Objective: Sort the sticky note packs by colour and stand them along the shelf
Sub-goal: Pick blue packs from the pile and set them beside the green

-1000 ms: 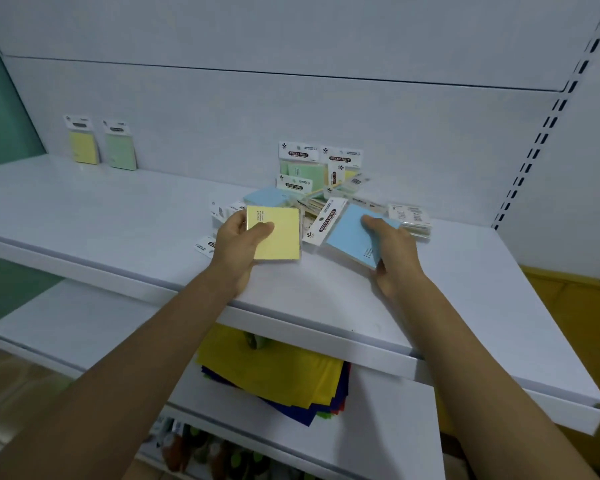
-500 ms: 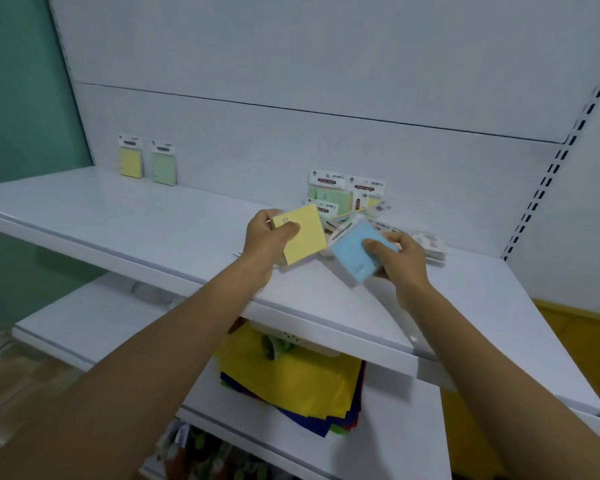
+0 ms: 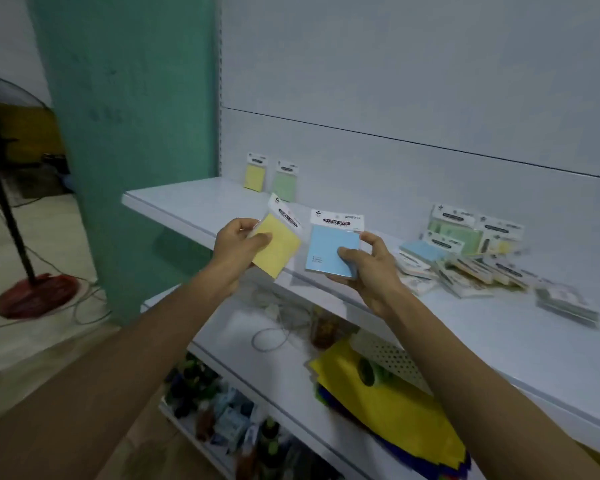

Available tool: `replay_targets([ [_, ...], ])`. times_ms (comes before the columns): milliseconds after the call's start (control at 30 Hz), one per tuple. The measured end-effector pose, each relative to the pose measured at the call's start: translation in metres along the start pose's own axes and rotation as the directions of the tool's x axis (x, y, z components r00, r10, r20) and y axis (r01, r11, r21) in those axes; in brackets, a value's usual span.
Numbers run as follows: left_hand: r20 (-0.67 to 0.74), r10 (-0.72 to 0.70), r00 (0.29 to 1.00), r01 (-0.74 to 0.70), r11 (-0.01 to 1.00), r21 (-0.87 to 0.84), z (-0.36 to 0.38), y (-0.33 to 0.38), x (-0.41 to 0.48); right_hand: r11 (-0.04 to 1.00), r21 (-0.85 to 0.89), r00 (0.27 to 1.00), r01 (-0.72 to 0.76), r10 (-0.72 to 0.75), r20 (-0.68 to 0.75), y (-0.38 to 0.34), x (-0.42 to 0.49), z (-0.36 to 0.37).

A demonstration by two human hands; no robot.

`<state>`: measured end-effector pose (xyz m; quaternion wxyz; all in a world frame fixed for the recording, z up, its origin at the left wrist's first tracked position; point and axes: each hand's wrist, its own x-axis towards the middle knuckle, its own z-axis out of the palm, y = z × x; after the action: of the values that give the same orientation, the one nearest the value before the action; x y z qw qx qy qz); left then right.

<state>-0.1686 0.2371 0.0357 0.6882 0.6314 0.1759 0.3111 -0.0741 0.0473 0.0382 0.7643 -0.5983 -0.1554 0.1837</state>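
My left hand grips a yellow sticky note pack, tilted, above the front edge of the white shelf. My right hand holds a blue sticky note pack upright beside it. At the shelf's far left, a yellow pack and a green pack stand against the back wall. A loose pile of packs in green, blue and yellow lies to the right of my hands.
A green pillar stands left of the shelf, with a standing fan and cables on the floor beyond. Lower shelves hold yellow and blue sheets, a cable and small goods. One more pack lies apart at the right.
Both hands have lifted their packs off the shelf and carried them left, away from the pile. The view has swung left, bringing the pillar and fan into sight.
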Motion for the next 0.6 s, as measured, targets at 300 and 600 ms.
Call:
replay_targets([
  [300,-0.127,0.017,0.992,-0.005,0.996,0.089,-0.164,0.015,0.021,0.999,-0.04,0.995,0.009,-0.005,0.102,0.049,0.021,0.165],
  [600,-0.102,0.097,0.99,-0.07,0.967,0.246,-0.251,0.011,0.041,0.997,-0.077,0.998,-0.007,0.012,0.067,0.091,0.035,0.242],
])
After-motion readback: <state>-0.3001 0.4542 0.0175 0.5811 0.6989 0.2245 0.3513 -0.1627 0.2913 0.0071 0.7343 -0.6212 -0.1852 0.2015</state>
